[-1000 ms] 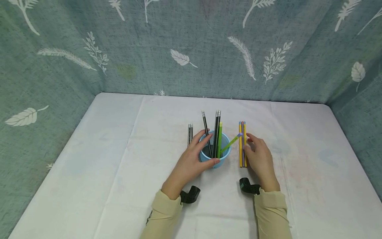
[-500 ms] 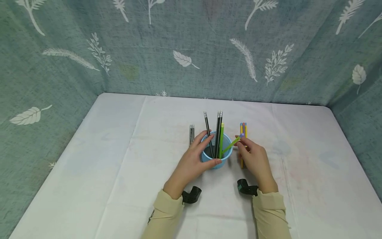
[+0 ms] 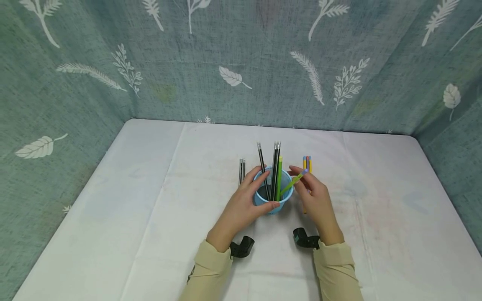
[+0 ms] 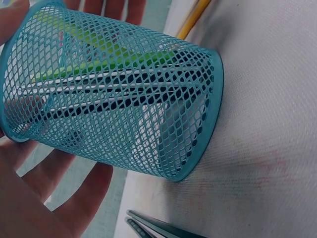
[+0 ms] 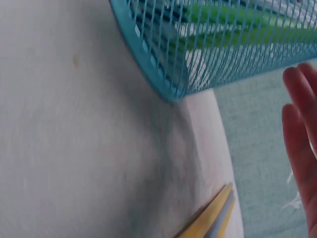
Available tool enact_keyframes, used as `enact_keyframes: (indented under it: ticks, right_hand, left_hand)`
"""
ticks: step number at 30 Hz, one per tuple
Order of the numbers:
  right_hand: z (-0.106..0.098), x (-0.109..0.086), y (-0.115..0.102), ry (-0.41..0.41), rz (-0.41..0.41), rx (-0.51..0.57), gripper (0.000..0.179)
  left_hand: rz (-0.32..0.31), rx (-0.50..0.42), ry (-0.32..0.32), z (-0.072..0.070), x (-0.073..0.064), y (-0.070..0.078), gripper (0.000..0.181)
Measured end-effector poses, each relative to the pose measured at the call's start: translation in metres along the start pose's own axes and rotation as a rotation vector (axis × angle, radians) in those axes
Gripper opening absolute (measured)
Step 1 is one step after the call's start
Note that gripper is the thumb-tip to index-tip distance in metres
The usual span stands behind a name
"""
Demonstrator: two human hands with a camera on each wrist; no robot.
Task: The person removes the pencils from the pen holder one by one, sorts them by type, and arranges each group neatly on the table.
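A light-blue mesh pencil cup (image 3: 276, 208) stands upright on the white-covered table. My left hand (image 3: 241, 205) holds it, thumb at the near rim and fingers round the left side. Inside are several black pencils (image 3: 274, 169), an upright green pencil (image 3: 280, 173) and a second green pencil (image 3: 295, 181) with a purple end, leaning right over the rim. My right hand (image 3: 316, 201) is at the cup's right side, fingers spread either side of the leaning pencil. In the right wrist view its fingers (image 5: 296, 144) are extended beside the mesh wall.
Black pencils (image 3: 242, 170) with silver ends lie left of the cup, partly hidden by the left hand. Yellow and purple pencils (image 3: 307, 163) lie to the right, mostly under the right hand in this view. A leaf-print curtain (image 3: 241, 62) hangs behind the table.
My right hand has moved left from beside the yellow and purple pencils to the cup's right rim, by the leaning green pencil. The left hand keeps its hold.
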State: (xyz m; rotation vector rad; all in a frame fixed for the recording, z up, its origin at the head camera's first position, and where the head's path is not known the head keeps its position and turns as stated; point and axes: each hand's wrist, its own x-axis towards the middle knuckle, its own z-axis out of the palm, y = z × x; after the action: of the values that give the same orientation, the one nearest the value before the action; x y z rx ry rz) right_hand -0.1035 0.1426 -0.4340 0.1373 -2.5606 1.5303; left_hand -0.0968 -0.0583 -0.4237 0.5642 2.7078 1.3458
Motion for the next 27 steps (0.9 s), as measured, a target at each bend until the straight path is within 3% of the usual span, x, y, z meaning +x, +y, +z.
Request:
enact_keyframes:
  ticks: [3,7,18,23,27]
  right_hand:
    - [0.0022,0.0,-0.001,-0.032,-0.049,0.047,0.033]
    - [0.0047,-0.0003,-0.0021,-0.066,-0.1,0.034,0.034]
    - [0.007,-0.0025,-0.0011,-0.14,-0.081,0.026,0.038]
    - [0.0089,-0.0028,0.001,-0.146,-0.051,0.058,0.038]
    - [0.0098,-0.0031,0.0017,-0.133,-0.026,0.064,0.039]
  left_hand:
    - [0.001,-0.004,0.004,-0.0006,-0.0004,-0.0004,0.076]
    - [0.0,-0.001,0.005,-0.0013,-0.0006,-0.0007,0.077]
    - [0.006,-0.011,0.009,-0.0002,-0.0029,-0.0005,0.08]
    - [0.05,-0.051,0.07,0.0004,-0.0021,0.0001,0.073]
    - [0.109,-0.124,0.17,-0.0007,-0.0002,0.0009,0.057]
